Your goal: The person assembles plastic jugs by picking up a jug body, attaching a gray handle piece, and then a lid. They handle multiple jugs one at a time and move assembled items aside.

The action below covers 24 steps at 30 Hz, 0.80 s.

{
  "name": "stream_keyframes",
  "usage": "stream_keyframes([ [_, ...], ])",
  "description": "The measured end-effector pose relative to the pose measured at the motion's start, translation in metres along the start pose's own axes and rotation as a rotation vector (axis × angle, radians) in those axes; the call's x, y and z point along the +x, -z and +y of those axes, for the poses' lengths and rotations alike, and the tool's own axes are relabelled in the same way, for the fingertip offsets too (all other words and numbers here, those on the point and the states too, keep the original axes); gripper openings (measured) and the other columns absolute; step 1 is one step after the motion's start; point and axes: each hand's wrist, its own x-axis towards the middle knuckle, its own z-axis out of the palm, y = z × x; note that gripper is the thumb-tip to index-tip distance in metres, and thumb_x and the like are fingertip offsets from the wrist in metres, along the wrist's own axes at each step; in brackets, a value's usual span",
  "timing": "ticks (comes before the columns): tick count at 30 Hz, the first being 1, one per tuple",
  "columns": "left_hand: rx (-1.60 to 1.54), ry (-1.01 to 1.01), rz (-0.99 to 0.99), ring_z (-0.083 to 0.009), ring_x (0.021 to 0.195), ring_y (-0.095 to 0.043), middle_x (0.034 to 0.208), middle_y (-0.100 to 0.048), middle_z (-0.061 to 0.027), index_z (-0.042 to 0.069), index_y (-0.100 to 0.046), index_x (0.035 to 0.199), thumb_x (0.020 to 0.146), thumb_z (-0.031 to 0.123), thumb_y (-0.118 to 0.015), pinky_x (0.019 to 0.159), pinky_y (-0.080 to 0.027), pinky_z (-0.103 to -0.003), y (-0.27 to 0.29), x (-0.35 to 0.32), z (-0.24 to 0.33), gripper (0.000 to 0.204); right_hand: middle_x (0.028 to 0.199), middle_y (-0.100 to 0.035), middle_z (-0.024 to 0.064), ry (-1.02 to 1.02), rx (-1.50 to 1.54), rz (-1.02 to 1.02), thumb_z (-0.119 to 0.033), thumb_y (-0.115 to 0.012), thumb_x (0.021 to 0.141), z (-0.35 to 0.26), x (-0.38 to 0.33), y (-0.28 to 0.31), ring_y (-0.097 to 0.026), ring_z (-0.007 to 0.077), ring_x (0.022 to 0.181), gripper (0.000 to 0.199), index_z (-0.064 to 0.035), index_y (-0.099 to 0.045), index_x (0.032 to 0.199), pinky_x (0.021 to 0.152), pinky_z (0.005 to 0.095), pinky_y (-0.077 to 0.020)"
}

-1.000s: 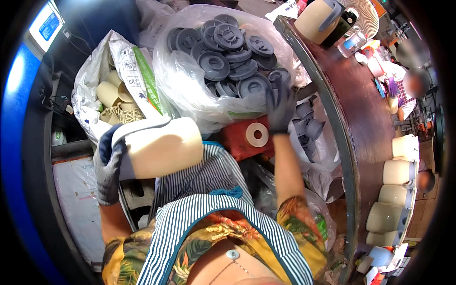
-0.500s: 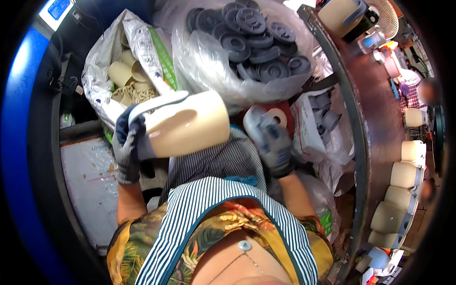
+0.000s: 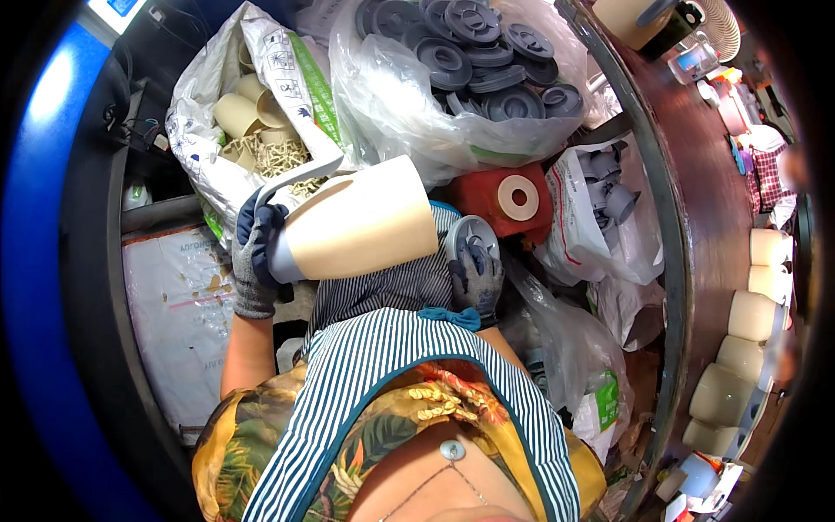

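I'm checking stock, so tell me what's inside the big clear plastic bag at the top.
The plastic bag holds heaped round grey lids; whatever lies beneath the upper ones is hidden.

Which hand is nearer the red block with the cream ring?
Right: the right hand is below and left of the red block in this view; the left hand is much farther left.

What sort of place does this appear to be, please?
Probably a small assembly workshop: many matching grey lids are heaped in a clear plastic bag, several cream jugs line the brown table, and the gloved left hand holds a similar jug.
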Motion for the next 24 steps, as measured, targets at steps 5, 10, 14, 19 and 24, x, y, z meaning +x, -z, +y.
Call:
stream_keyframes([
  [5,-0.258,0.051,-0.003,-0.0118,0.087,-0.056,0.094,-0.06,-0.0029,0.003,-0.052,0.131,0.101,0.025,-0.054,0.082,-0.048,-0.027,0.011,0.003,-0.017,0.037,0.139,-0.049,0.0123,0.033,-0.06,0.0,-0.044,-0.055,0.089,0.005,0.006,-0.007,-0.042,0.0359,0.127,0.051,-0.0195,-0.058,0.133,0.111,0.0558,-0.023],
  [10,-0.233,0.043,0.017,-0.0121,0.083,-0.055,0.09,-0.058,-0.002,0.002,-0.051,0.131,0.101,0.022,-0.052,0.079,-0.048,-0.028,0.007,0.006,-0.019,0.036,0.142,-0.046,0.0122,-0.041,-0.003,-0.022,-0.044,-0.052,0.09,0.005,0.006,-0.013,-0.041,0.0345,0.13,0.056,-0.0167,-0.051,0.139,0.113,0.0558,-0.0178],
  [14,-0.249,0.049,-0.021,-0.0111,0.082,-0.054,0.089,-0.058,-0.0018,0.001,-0.051,0.13,0.101,0.022,-0.052,0.078,-0.047,-0.027,-0.001,0.007,-0.017,0.036,0.144,-0.042,0.0173,0.009,-0.156,-0.105,-0.046,-0.054,0.088,-0.001,0.01,0.001,-0.038,0.0388,0.132,0.06,-0.0195,-0.047,0.142,0.113,0.0578,-0.0175],
  [19,-0.204,0.055,-0.02,-0.0107,0.081,-0.053,0.089,-0.057,-0.0017,0.0,-0.051,0.13,0.101,0.022,-0.052,0.077,-0.047,-0.026,-0.003,0.006,-0.013,0.036,0.146,-0.039,0.0206,0.021,0.002,-0.131,-0.052,-0.061,0.083,0.003,0.022,0.006,-0.034,0.0423,0.134,0.066,-0.0186,-0.048,0.138,0.112,0.0596,-0.0202],
  [24,-0.211,0.042,0.001,-0.0105,0.081,-0.053,0.089,-0.057,-0.0021,0.0,-0.05,0.131,0.102,0.022,-0.05,0.077,-0.047,-0.026,-0.002,0.005,-0.015,0.036,0.143,-0.041,0.0209,0.066,0.178,-0.205,-0.055,-0.066,0.078,0.018,0.038,0.007,-0.035,0.0429,0.132,0.065,-0.0134,-0.053,0.126,0.108,0.0581,-0.0288],
])
